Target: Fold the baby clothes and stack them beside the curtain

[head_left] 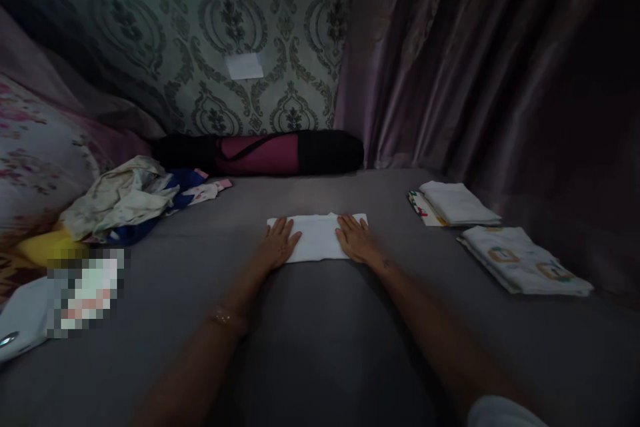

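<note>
A white folded cloth point(319, 238) lies flat on the grey sheet in front of me, a wide rectangle with its long side across my view. My left hand point(281, 243) rests on its left end, fingers stretched out and pointing away from me. On the right end lies my right hand point(356, 238), also flat with the fingers spread. Neither hand grips the cloth; both press on it from above. The cloth's outer ends are partly hidden under my hands.
Two folded stacks, a white cloth pile point(457, 203) and a printed cloth pile point(523, 260), lie at the right. Crumpled clothes point(123, 197) are heaped at the left, near a white device point(27, 310). A black and maroon long bag point(260, 153) lies along the wall.
</note>
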Action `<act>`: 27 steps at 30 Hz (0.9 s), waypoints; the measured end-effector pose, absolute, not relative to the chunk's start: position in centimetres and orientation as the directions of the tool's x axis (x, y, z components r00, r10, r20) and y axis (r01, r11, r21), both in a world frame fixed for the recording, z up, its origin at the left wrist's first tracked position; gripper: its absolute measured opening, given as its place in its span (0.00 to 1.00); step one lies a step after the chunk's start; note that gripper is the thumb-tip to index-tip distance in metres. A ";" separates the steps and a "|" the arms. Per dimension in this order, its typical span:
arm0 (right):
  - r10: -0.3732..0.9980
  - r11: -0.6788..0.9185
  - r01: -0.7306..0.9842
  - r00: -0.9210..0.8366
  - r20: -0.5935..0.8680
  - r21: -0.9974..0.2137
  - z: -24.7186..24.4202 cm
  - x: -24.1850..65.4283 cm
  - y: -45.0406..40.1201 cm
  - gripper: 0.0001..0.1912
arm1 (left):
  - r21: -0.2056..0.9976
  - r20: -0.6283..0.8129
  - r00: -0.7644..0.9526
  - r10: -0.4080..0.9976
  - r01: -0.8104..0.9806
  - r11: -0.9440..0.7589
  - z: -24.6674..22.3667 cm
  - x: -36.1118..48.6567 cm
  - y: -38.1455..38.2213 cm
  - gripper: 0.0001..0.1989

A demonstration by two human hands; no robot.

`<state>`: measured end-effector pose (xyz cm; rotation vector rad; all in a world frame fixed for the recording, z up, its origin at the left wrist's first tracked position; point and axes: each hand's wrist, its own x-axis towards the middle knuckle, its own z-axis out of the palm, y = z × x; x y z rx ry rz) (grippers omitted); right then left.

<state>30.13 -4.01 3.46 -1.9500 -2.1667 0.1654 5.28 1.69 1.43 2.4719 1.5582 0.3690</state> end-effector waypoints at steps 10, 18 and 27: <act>0.966 -0.181 0.953 0.218 0.138 -0.243 2.5 32.7 -4.4 0.33 | 0.352 0.099 0.396 0.913 0.844 -0.404 0.8 1.5 2.8 0.28; 0.915 -0.294 0.929 0.342 0.215 -0.226 3.7 32.9 -5.4 0.24 | 0.401 0.205 0.133 0.970 0.892 -0.207 1.7 -0.4 2.5 0.21; 0.914 -0.378 0.869 0.404 0.018 -0.319 4.6 33.5 -4.6 0.25 | 0.437 0.387 0.255 0.886 0.795 -0.420 3.2 7.9 1.3 0.19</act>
